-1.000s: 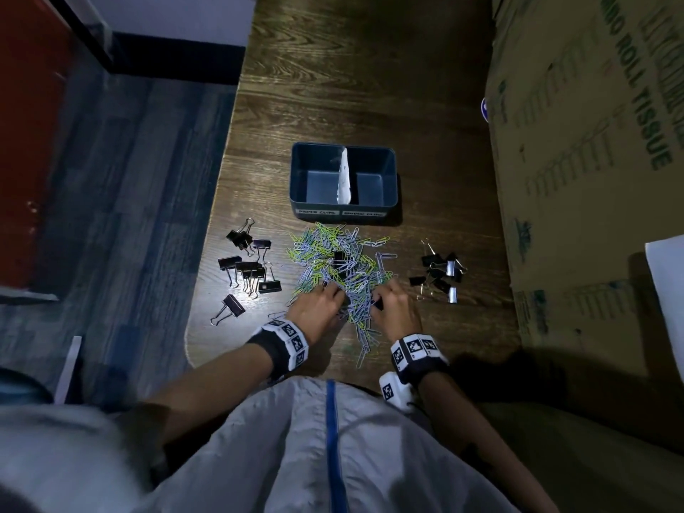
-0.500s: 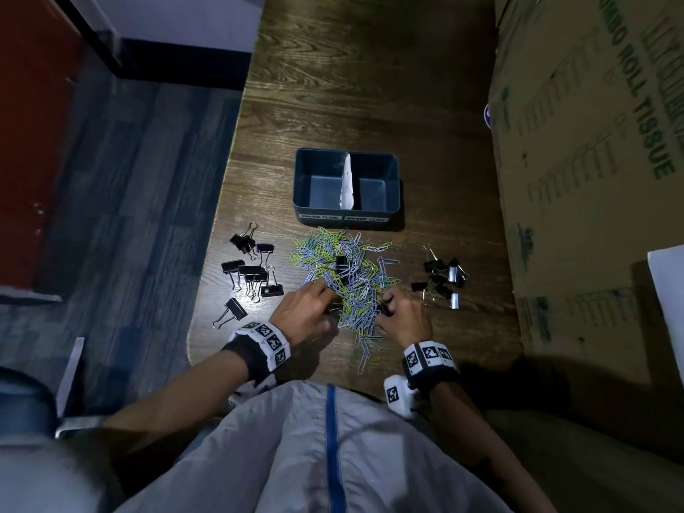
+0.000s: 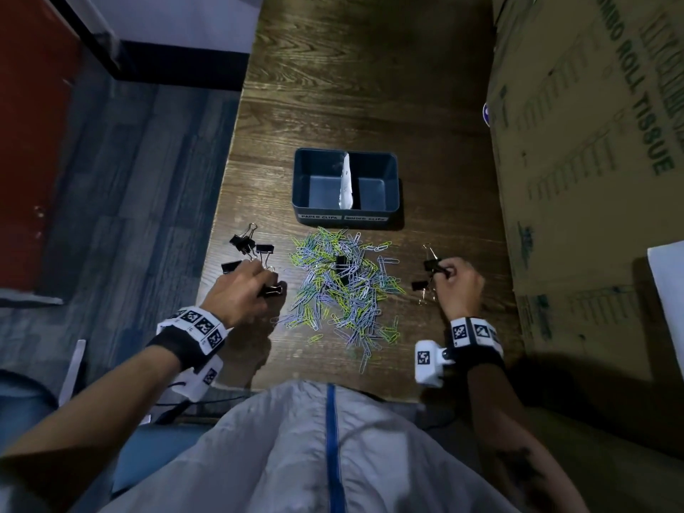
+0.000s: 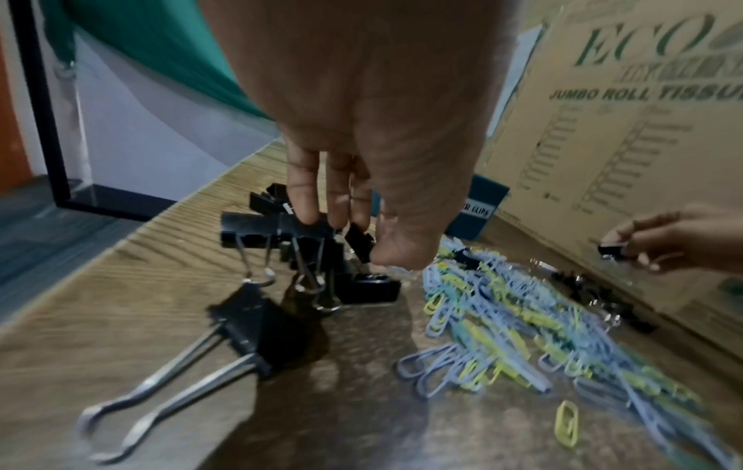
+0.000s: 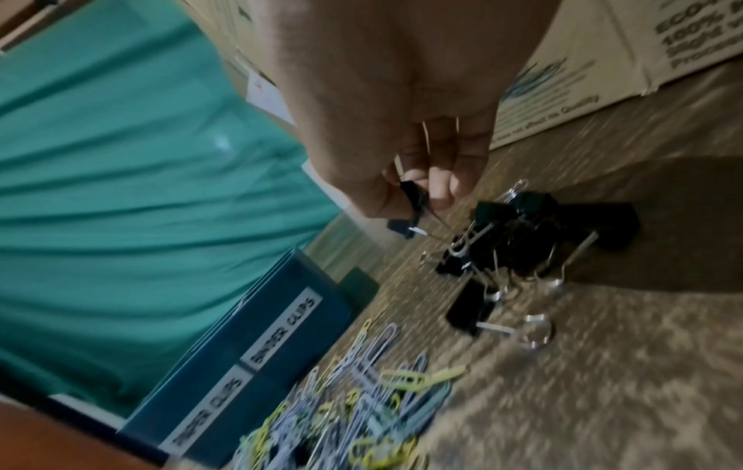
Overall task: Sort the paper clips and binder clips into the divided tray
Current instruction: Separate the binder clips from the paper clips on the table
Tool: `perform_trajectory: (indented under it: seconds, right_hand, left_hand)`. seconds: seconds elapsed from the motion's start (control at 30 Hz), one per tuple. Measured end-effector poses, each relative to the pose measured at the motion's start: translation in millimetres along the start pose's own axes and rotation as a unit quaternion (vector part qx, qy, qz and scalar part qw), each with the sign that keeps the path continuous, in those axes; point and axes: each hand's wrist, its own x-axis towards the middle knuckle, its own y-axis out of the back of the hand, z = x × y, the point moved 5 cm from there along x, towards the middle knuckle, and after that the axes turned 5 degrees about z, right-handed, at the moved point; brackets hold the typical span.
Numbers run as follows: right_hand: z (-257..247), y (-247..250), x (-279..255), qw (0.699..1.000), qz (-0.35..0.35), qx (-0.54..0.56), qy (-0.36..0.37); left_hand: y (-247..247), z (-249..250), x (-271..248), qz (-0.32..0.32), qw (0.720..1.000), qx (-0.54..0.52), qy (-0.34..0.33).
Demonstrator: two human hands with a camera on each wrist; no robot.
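**Both hands on binder clips**

My left hand (image 3: 240, 290) pinches a small binder clip (image 4: 359, 243) over the left cluster (image 4: 281, 229). My right hand (image 3: 459, 286) pinches another clip (image 5: 414, 198) above the right cluster (image 5: 518, 235). The paper clips (image 3: 340, 286) lie heaped between them on the worktop (image 3: 370, 87), just in front of the tray (image 3: 344, 214).
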Motion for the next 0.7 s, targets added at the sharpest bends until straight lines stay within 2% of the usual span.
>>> perform_trajectory:
  seconds: [0.2, 0.27, 0.37, 0.4, 0.47, 0.53, 0.57, 0.63, 0.7]
  right_hand:
    - [26.1, -0.9, 28.2, 0.997, -0.062, -0.03, -0.033]
    - [25.4, 1.1, 29.2, 0.997, -0.054, -0.049, -0.026]
    - [-1.3, -3.7, 17.0, 0.994, -0.019, -0.103, 0.044]
    - [-15.1, -13.0, 8.5, 0.989, -0.038, -0.119, 0.075]
    - [-43.8, -43.5, -14.4, 0.975, -0.136, -0.117, 0.132]
    - [-71.7, -74.0, -43.7, 0.941, -0.246, -0.126, 0.194]
    - [-83.3, -85.3, -57.7, 0.921, -0.276, -0.143, 0.235]
    - [-93.7, -98.7, -78.7, 0.889, -0.289, -0.172, 0.31]
    - [-86.1, -99.8, -89.7, 0.89, -0.269, -0.165, 0.328]
  left_hand:
    - [-1.4, -1.7, -1.4, -0.018, 0.998, 0.045, -0.039]
    - [2.7, 6.9, 2.3, -0.013, 0.996, 0.061, -0.065]
    - [9.2, 34.5, 15.8, 0.002, 0.993, 0.068, -0.093]
    - [10.2, 46.1, 23.8, 0.004, 0.993, 0.067, -0.098]
    - [7.3, 66.4, 44.9, 0.0, 0.992, 0.068, -0.105]
    - [2.7, 82.3, 67.7, -0.008, 0.99, 0.077, -0.116]
    - [-0.5, 88.6, 77.8, -0.016, 0.989, 0.078, -0.124]
    - [-6.5, 100.1, 91.8, -0.044, 0.985, 0.089, -0.144]
    - [-13.5, 105.7, 98.9, -0.074, 0.977, 0.122, -0.16]
